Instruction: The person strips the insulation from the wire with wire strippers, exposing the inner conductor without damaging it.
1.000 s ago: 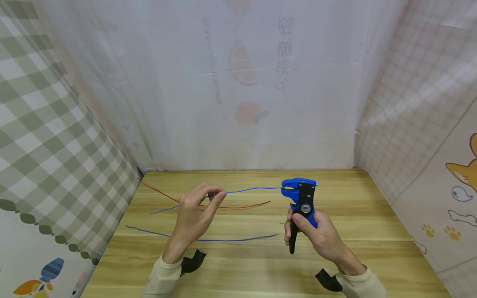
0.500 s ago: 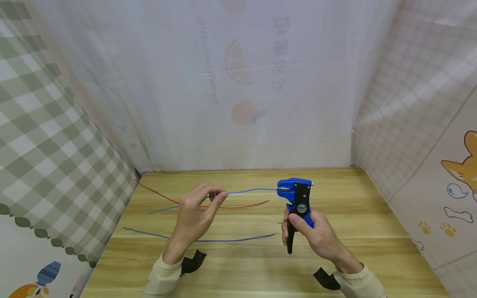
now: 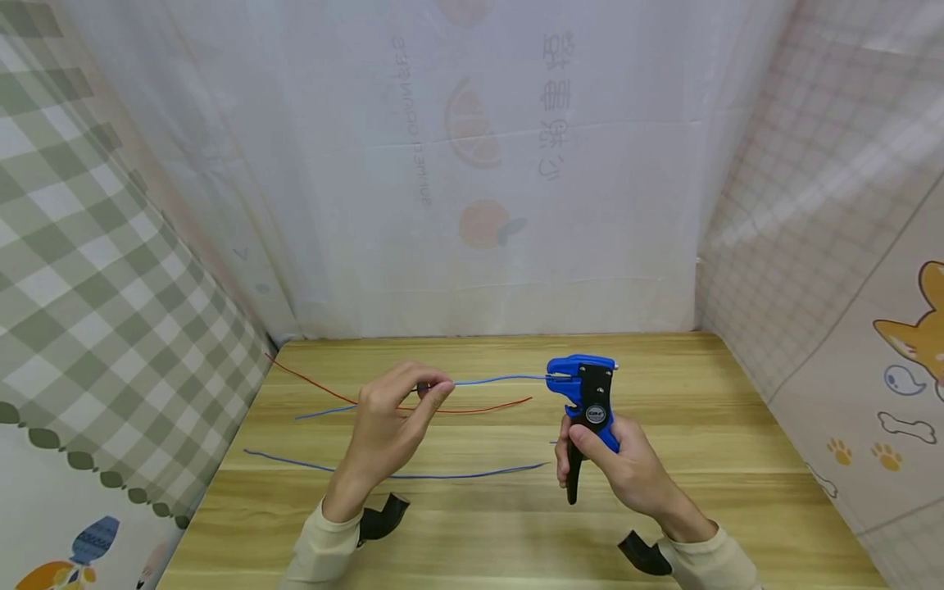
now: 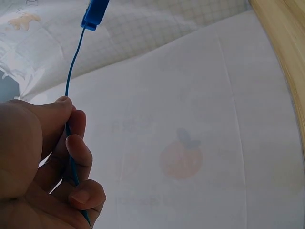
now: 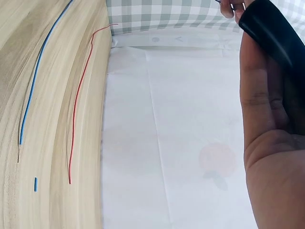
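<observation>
My left hand (image 3: 391,430) pinches a thin blue wire (image 3: 501,378) between thumb and fingertips, above the tabletop. Its left part runs out behind the hand; its right end enters the blue jaws of a wire stripper (image 3: 594,401). My right hand (image 3: 637,471) grips the stripper's black and blue handles, thumb across the front, head upright. In the left wrist view the blue wire (image 4: 72,67) passes along the curled fingers and reaches the stripper's blue nose (image 4: 94,15). The right wrist view shows my right palm (image 5: 274,176) around the stripper's black handle (image 5: 276,36).
On the wooden table (image 3: 472,549) lie a red wire (image 3: 472,410) and another blue wire (image 3: 465,475), whose tip shows bare metal in the right wrist view. A short blue piece (image 5: 35,184) lies near that tip. Printed sheets (image 3: 590,270) wall in the back and sides.
The gap between the stripper's jaws looks narrower than a second ago, and the wire stays in them. The view has shifted slightly; both hands keep nearly the same pose.
</observation>
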`<action>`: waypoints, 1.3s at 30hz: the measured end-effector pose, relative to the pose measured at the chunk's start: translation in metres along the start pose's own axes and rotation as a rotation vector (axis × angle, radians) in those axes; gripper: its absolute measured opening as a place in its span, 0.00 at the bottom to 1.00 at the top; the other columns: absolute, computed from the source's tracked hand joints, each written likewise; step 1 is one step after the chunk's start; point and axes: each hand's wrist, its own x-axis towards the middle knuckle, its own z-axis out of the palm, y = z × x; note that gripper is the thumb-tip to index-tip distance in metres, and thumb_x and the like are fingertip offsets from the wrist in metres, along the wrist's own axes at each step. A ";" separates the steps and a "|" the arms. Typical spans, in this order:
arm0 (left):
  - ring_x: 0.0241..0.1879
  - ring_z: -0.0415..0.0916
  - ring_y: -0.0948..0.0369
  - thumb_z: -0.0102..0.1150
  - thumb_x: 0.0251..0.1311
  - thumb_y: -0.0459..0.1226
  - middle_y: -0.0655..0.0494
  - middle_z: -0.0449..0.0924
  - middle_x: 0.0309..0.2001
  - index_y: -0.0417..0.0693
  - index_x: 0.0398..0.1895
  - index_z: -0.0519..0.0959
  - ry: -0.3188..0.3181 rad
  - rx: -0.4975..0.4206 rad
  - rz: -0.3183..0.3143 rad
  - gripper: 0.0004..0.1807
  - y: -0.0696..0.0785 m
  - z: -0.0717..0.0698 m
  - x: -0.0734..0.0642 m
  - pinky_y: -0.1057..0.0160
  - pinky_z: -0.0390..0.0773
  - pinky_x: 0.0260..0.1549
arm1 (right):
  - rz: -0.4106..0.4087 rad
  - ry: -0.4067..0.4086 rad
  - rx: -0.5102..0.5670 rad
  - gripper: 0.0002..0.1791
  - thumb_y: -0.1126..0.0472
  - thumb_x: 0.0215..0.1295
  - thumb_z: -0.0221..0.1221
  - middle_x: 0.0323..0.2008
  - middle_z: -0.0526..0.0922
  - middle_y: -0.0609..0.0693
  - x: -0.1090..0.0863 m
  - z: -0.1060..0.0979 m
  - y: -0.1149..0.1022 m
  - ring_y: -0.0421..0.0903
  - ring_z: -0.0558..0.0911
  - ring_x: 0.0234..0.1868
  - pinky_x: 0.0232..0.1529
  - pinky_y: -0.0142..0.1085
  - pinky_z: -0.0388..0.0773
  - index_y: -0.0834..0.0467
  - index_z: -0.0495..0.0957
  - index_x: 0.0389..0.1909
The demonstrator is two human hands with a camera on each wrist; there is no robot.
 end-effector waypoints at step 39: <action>0.34 0.82 0.63 0.77 0.64 0.24 0.56 0.90 0.35 0.47 0.40 0.91 -0.007 -0.031 0.032 0.09 0.001 -0.004 -0.001 0.71 0.82 0.39 | 0.000 0.064 -0.121 0.17 0.76 0.88 0.40 0.23 0.81 0.59 -0.001 0.007 -0.001 0.49 0.84 0.23 0.27 0.44 0.87 0.64 0.76 0.41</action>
